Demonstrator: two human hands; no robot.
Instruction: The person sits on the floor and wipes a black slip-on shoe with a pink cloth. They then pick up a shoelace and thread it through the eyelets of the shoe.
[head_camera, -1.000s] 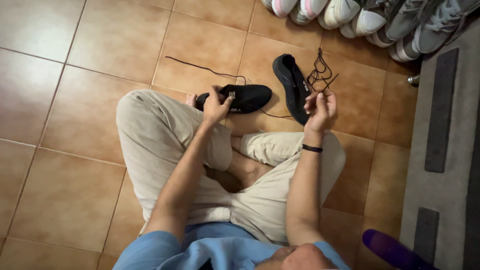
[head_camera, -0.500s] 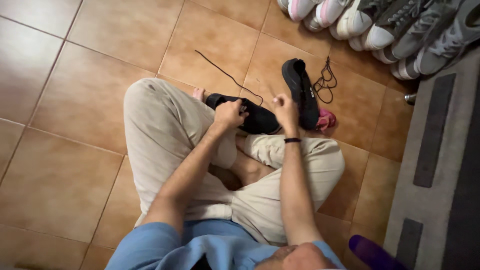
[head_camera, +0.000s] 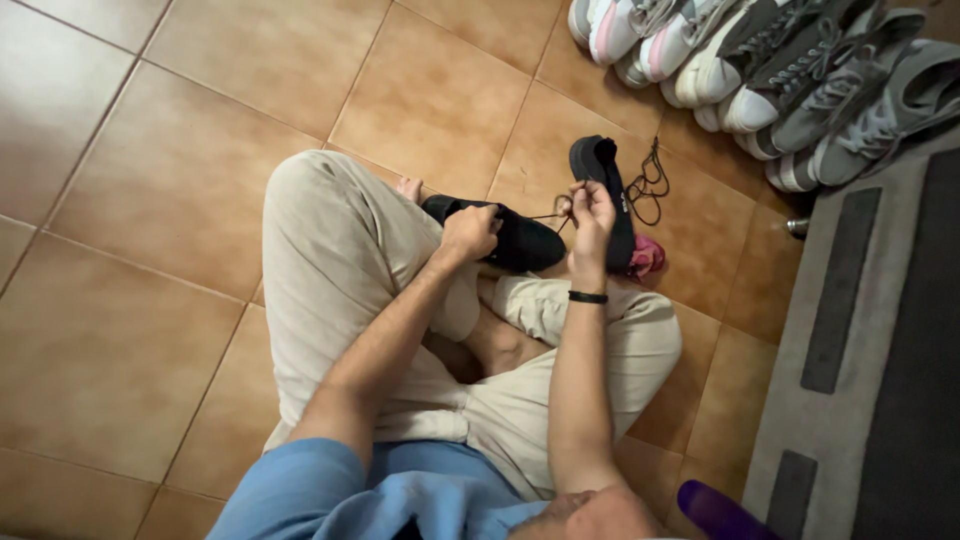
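Observation:
I sit cross-legged on a tiled floor in beige trousers. My left hand grips the top of a black shoe that rests against my knee. My right hand pinches a thin black lace that runs taut from that shoe. A second black shoe lies on its side just behind my right hand, with a loose black lace coiled beside it. A small pink item lies by that shoe.
A row of several white, pink and grey sneakers lines the far right. A grey mat with dark stripes covers the floor on the right. A purple object shows at the bottom edge.
The long lace that lay stretched across the tiles is now drawn in and held taut by my right hand, which has risen slightly. My left hand stays on the shoe.

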